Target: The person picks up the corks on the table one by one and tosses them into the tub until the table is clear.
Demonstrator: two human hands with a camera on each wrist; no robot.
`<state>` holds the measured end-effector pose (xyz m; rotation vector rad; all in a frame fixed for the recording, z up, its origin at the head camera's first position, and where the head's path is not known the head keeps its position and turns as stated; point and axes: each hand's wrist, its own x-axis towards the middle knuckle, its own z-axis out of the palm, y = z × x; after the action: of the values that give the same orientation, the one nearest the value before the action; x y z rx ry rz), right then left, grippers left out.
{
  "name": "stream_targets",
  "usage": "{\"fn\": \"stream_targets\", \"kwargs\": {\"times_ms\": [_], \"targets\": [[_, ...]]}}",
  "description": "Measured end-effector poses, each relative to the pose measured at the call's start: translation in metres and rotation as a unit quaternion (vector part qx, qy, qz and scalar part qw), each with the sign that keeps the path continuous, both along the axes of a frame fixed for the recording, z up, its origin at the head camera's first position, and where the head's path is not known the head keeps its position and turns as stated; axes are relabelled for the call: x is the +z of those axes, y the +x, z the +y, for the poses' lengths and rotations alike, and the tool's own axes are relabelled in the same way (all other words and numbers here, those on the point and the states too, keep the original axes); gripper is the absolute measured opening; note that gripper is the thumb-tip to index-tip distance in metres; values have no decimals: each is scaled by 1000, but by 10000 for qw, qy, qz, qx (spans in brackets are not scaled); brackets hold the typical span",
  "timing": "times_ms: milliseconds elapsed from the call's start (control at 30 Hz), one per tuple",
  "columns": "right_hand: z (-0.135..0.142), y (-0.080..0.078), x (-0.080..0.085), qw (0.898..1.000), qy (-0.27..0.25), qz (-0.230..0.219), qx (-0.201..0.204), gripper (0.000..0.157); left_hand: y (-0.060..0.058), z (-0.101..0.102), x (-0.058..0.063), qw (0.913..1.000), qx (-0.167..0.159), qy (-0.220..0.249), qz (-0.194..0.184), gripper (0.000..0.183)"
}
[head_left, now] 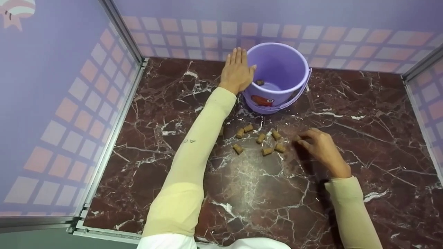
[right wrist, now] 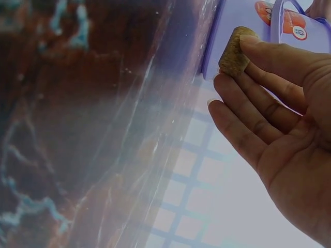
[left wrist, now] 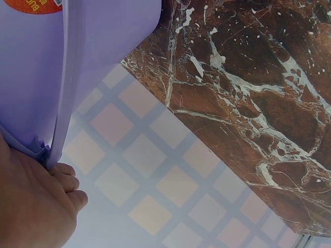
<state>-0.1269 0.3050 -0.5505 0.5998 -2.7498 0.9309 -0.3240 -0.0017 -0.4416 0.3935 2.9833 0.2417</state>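
A lilac panel wall (head_left: 52,86) fills the left of the head view, printed with pink and pale squares and, in the upper left corner, a striped cartoon figure. A metal rail (head_left: 117,148) edges it, dividing it from a glossy dark red-brown tabletop (head_left: 145,193) with branching white veins. Another lilac panel (head_left: 207,38), with similar squares, closes off the top of the frame.

The left sleeve (head_left: 193,141), pale yellow, slants up from the bottom edge. The left hand (head_left: 237,71), upper centre, lies against a purple bucket (head_left: 285,65), its fingers straight and close together, thumb at the rim. One cork-like brown plug (head_left: 260,82) is inside the bucket. Below, around mid-frame, seven similar plugs (head_left: 260,138) lie scattered on the stone pattern, with another partly hidden by the left sleeve; a soft reflection of light shines beneath them.

Right of centre, the right hand (head_left: 320,147) pinches one plug (right wrist: 236,51) between thumb and fingers, just above the surface. A third squared panel (head_left: 431,93) and its metal rail bound the right edge.
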Motion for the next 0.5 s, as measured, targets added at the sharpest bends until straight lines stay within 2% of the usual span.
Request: {"fn": "stream_targets", "kwargs": {"times_ms": [267, 500], "targets": [[0, -4, 11, 10000, -30, 72, -55, 19, 0, 2, -1, 10000, -17, 75, 57, 72], [0, -8, 21, 9999, -48, 122, -64, 19, -2, 2, -2, 9998, 42, 174, -110, 73]]}}
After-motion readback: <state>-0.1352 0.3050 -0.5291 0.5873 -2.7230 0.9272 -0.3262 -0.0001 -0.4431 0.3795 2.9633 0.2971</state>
